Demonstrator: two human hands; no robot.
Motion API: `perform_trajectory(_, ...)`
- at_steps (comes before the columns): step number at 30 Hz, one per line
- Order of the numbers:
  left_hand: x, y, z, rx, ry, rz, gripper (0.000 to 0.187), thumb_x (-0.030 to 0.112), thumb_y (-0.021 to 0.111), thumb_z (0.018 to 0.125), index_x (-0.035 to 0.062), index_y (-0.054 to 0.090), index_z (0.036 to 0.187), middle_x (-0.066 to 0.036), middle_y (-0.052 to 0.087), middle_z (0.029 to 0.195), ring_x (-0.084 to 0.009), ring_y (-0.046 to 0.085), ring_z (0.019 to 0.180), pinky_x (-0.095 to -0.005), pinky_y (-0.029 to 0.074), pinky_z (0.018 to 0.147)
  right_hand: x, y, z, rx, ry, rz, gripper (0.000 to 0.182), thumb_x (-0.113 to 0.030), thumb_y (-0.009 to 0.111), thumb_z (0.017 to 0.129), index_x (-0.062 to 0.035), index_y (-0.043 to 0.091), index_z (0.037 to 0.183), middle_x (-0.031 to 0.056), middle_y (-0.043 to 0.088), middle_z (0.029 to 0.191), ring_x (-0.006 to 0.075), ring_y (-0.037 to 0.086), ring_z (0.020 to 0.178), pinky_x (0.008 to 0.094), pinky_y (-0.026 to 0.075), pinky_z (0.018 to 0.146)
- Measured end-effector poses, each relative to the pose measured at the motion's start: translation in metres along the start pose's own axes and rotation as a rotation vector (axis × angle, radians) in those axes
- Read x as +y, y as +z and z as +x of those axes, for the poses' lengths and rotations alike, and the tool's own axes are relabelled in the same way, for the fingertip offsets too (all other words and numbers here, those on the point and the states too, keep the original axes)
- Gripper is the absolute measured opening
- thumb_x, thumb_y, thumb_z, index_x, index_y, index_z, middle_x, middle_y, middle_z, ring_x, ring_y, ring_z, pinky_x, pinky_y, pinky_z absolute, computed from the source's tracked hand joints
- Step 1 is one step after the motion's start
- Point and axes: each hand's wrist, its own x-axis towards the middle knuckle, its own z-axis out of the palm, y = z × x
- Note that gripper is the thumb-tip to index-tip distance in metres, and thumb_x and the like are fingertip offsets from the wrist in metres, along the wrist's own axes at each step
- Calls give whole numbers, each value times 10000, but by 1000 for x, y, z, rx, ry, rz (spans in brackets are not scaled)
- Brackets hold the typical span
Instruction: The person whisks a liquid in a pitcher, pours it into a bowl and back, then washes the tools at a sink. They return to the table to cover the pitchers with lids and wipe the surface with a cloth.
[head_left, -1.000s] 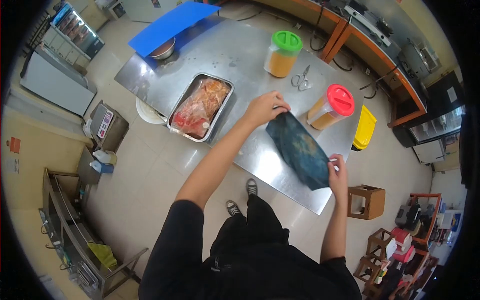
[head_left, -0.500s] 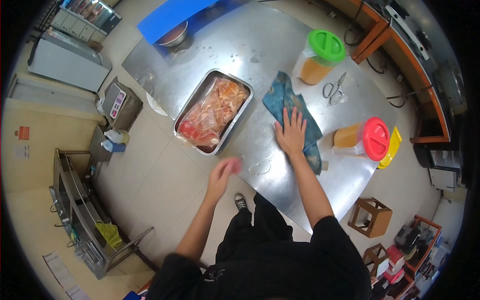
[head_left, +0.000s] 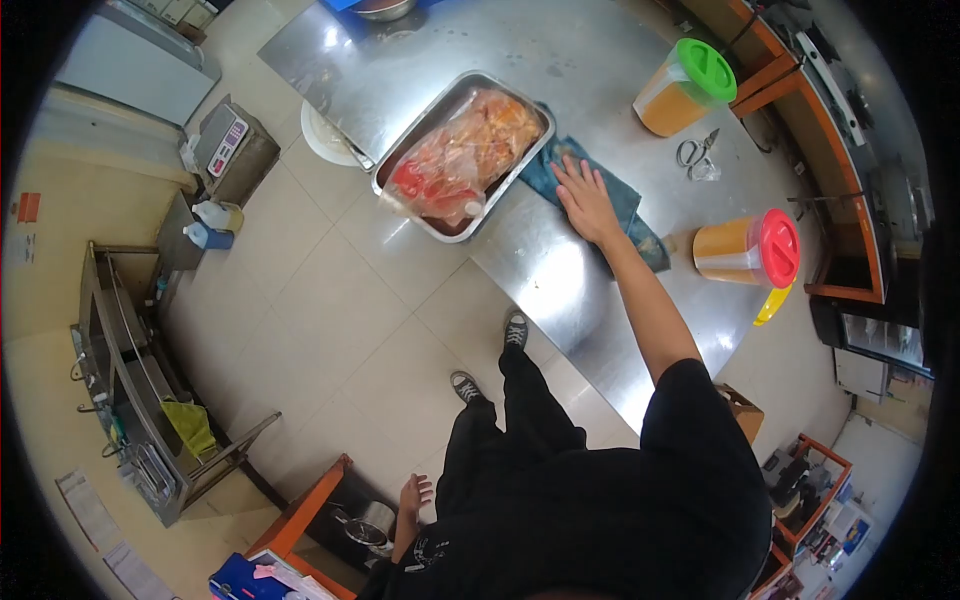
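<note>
Cloth (head_left: 628,215), dark blue and mottled, lies spread on the steel table (head_left: 560,290) just beside the metal tray (head_left: 535,120) of bagged food, pinned under the flat, open right hand (head_left: 585,198); it looks soft, light and limp, best taken by pinching an edge or bunching it. Compared with half a second earlier, the right hand and cloth sit nearer the tray, and the left hand (head_left: 413,497), then raised by the table edge, hangs low by the hip, fingers loosely open, holding nothing.

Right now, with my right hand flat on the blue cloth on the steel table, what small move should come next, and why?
Probably sweep the right hand with the dark blue cloth toward the near table edge. The hand lies flat on the cloth, right beside the steel tray of bagged red food, and bare steel tabletop stretches toward you. The left hand hangs low by your side, touching nothing.
</note>
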Motion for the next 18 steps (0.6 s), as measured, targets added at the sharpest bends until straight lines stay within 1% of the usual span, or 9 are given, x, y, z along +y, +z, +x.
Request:
perform_trajectory(1, -8, 0, -4, -7, 68, -53, 628, 600, 289, 953, 108, 518, 1269, -96, 623, 1096, -245, 604, 926, -429, 481, 781, -6, 2, -5, -26, 4, 54, 475, -367, 293, 1000, -185, 390, 1427, 90, 284, 1522, 320, 182, 1425, 439, 98, 1157)
perform_trajectory(4, -10, 0, -16, -2, 178, -269, 631, 590, 278, 963, 90, 517, 1264, -99, 618, 1110, -247, 596, 968, -407, 475, 810, -37, 7, -42, -154, -82, 154, 467, -367, 271, 1005, -182, 425, 1406, 84, 276, 1527, 315, 182, 1427, 439, 79, 1158)
perform_trajectory(5, -14, -4, -11, -13, 190, -265, 652, 598, 258, 965, 78, 509, 1269, -103, 614, 1117, -245, 597, 982, -395, 472, 826, -49, 9, -56, -165, -102, 171, 463, -367, 268, 1006, -180, 450, 1389, 84, 278, 1526, 317, 180, 1428, 440, 76, 1158)
perform_trajectory(8, -24, -21, -8, -9, 237, -308, 669, 613, 248, 960, 81, 500, 1276, -107, 609, 1122, -241, 595, 994, -394, 469, 834, -71, 0, -83, -242, -70, 150, 460, -383, 275, 1004, -193, 462, 1378, 82, 292, 1521, 324, 179, 1427, 464, 63, 1154)
perform_trajectory(9, -33, -28, -6, -11, 248, -344, 692, 636, 242, 949, 84, 495, 1281, -110, 606, 1129, -242, 592, 1002, -394, 465, 831, -73, 1, -89, -190, 0, 71, 480, -442, 263, 997, -255, 418, 1410, 96, 244, 1538, 367, 147, 1426, 514, 37, 1144)
perform_trajectory(12, -74, -54, 1, 26, 203, -375, 716, 666, 240, 933, 94, 500, 1277, -105, 609, 1125, -241, 590, 1000, -389, 458, 828, -92, 34, -95, -49, 348, -63, 497, -504, 242, 985, -334, 353, 1439, 111, 178, 1556, 413, 114, 1420, 556, 18, 1130)
perform_trajectory(13, -88, -62, -2, 47, 172, -373, 729, 692, 237, 917, 116, 510, 1270, -99, 614, 1118, -237, 592, 990, -390, 451, 824, -107, 42, -96, -60, 387, -128, 501, -531, 224, 979, -383, 305, 1450, 122, 127, 1565, 436, 96, 1416, 568, 14, 1125)
perform_trajectory(16, -129, -81, -10, 114, 86, -455, 724, 697, 232, 913, 133, 520, 1264, -94, 617, 1110, -238, 592, 983, -395, 443, 826, -133, 64, -102, 55, 378, -195, 491, -526, 238, 979, -388, 316, 1444, 118, 144, 1562, 429, 107, 1416, 568, 17, 1126)
perform_trajectory(18, -146, -86, -10, 138, 37, -472, 756, 732, 217, 890, 151, 525, 1263, -101, 618, 1106, -249, 594, 982, -418, 439, 830, -129, 75, -107, 83, 317, -122, 497, -514, 268, 980, -364, 311, 1452, 117, 145, 1562, 426, 109, 1417, 573, 32, 1125)
